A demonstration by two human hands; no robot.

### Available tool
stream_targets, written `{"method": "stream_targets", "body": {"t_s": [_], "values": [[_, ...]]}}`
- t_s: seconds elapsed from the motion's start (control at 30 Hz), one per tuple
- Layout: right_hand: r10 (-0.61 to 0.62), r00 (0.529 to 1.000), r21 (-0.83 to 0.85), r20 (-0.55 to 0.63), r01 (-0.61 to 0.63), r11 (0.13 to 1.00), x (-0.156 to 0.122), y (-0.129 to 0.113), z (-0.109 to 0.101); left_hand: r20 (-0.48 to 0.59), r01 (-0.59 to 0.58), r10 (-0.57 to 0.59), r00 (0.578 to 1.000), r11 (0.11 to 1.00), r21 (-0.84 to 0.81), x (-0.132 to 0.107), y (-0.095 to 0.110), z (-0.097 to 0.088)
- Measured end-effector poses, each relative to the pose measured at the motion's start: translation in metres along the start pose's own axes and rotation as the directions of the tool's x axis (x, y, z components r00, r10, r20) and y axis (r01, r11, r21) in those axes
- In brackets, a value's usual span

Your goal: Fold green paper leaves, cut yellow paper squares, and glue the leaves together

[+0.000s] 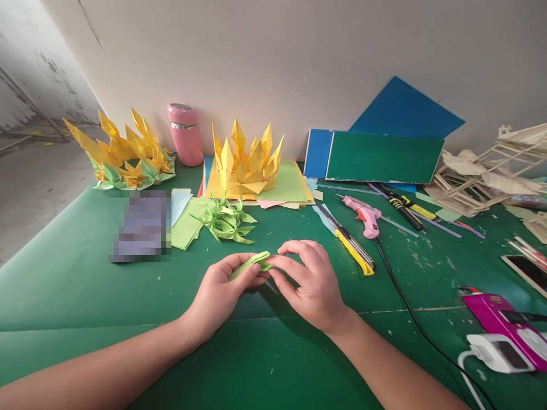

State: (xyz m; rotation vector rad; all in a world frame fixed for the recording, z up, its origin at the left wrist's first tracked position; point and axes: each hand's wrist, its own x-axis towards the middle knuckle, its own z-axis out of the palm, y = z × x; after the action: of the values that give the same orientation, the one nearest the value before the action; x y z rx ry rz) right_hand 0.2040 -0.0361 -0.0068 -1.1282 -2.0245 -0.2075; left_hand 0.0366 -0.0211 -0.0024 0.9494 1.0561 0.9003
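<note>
A small folded piece of light green paper (257, 258) is pinched between the thumb and fingers of my left hand (219, 297). My right hand (315, 283) has its thumb and index fingertips closed on the right end of that paper, while its other fingers curl loosely above. Just beyond my left hand lies a cluster of green folded paper flowers (226, 219). Flat green paper sheets (187, 230) lie to the left of the cluster. Behind it, a yellow folded paper crown (248, 165) rests on a stack of coloured paper (294, 181).
Further left are a second yellow crown with green leaves (128, 159), a pink flask (187, 136) and a blurred dark object (143, 228). Rightward lie a yellow utility knife (354, 250), a pink glue gun (363, 215) with a trailing cord, and a magenta power strip (499, 324).
</note>
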Motion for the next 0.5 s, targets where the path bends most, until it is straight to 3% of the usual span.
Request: {"method": "stream_targets", "body": {"t_s": [0.2, 0.5], "values": [[-0.113, 0.994, -0.029, -0.009, 0.113, 0.993, 0.0002, 0.0003, -0.0030, -0.017, 0.016, -0.015, 1.000, 1.000, 0.002, -0.0003, -0.0004, -0.0011], [-0.087, 0.989, 0.164, 0.118, 0.067, 0.984, -0.0015, -0.0019, 0.0012, -0.002, -0.014, 0.014, 1.000, 1.000, 0.000, -0.0004, -0.0002, -0.0035]]}}
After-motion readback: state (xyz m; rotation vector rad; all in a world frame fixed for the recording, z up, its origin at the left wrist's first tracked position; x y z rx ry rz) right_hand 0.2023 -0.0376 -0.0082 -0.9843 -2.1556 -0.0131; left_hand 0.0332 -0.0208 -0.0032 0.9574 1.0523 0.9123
